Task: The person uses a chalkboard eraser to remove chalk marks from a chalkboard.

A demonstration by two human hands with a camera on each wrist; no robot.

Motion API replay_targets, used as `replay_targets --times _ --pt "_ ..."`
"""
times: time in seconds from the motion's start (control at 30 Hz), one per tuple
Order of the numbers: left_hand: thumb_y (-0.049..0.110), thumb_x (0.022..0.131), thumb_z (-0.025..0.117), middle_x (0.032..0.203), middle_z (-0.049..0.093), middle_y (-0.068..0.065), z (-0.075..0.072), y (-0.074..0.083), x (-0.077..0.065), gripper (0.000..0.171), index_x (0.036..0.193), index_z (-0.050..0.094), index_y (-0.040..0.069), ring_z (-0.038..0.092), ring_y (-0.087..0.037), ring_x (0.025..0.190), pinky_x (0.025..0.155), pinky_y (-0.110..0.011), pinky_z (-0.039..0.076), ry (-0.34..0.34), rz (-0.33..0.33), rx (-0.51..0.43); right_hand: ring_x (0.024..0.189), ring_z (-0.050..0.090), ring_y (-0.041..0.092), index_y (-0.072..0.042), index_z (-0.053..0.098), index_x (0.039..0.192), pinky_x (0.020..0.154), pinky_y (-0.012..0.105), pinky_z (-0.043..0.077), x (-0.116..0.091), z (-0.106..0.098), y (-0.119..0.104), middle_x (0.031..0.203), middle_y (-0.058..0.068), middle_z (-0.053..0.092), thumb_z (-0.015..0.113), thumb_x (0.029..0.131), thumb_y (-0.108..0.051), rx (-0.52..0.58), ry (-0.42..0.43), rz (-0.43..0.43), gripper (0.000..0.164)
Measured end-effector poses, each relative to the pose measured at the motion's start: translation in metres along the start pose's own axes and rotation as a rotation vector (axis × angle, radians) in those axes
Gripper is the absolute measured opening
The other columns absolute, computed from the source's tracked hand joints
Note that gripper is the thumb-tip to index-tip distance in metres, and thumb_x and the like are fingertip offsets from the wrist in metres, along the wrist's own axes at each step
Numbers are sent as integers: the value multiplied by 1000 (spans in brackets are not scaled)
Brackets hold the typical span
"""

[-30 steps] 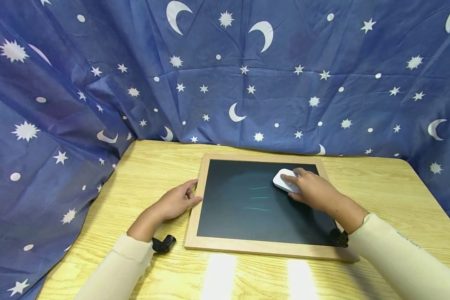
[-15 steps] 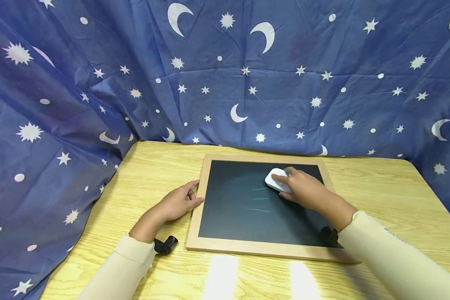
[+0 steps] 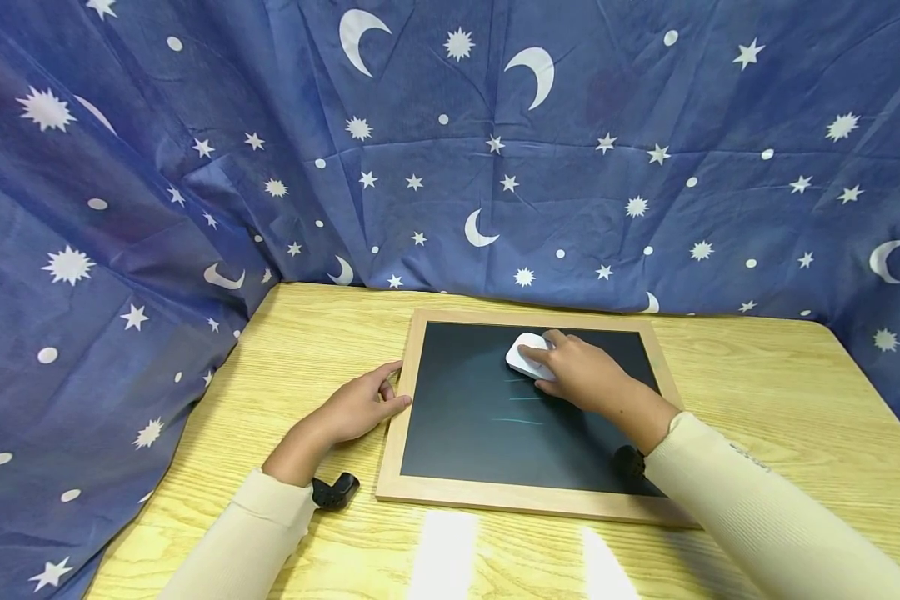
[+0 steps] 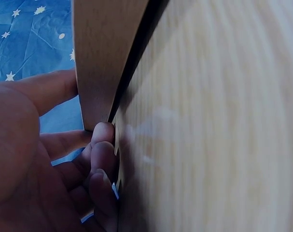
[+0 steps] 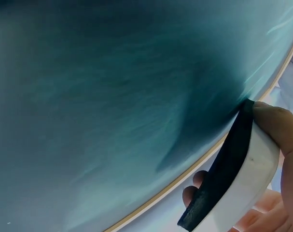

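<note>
A wood-framed chalkboard [image 3: 457,450] lies on the table, with a few faint green lines [image 3: 521,420] near its middle. My right hand [image 3: 588,375] grips a white eraser [image 3: 523,354] with its thumb and fingers, over the upper middle of the board. In the right wrist view the black pad [image 5: 228,169] of the eraser faces the board, its far end meeting the surface near the green marks. My left hand [image 3: 360,406] holds the left edge of the frame [image 4: 105,58]. Its thumb and index finger touch the wood, while other fingers curl by the tabletop.
The light wood table [image 3: 330,325] extends around the board, with bright light patches near the front. A blue curtain [image 3: 420,167] printed with moons and stars rises behind and at the left. Black wrist cameras [image 3: 335,492] sit under both wrists.
My right hand has slid the eraser leftward across the board, and it now partly covers the uppermost green line. The left hand stays at the frame edge.
</note>
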State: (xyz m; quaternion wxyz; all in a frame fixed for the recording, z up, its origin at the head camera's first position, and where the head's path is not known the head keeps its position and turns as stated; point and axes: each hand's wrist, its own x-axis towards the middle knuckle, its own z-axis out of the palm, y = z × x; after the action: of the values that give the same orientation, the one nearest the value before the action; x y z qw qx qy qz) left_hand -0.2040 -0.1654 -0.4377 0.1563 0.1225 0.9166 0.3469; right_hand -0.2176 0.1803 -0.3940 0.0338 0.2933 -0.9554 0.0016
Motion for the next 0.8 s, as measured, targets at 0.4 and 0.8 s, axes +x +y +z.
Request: replay_targets --times 0.4,0.8 --pt "35 100 62 94 60 -1 1 0 1 68 156 33 10 52 -14 73 69 -29 42 -6 1 2 108 65 45 -15 61 140 83 51 56 -23 -4 19 130 31 57 78 88 -23 -6 -44 63 55" --pt "36 100 62 95 60 -1 -1 -1 1 68 156 33 11 52 -14 73 69 -30 42 -7 3 2 96 68 46 -12 64 135 75 52 57 -52 -6 39 121 34 60 80 85 -20 -32 11 43 53"
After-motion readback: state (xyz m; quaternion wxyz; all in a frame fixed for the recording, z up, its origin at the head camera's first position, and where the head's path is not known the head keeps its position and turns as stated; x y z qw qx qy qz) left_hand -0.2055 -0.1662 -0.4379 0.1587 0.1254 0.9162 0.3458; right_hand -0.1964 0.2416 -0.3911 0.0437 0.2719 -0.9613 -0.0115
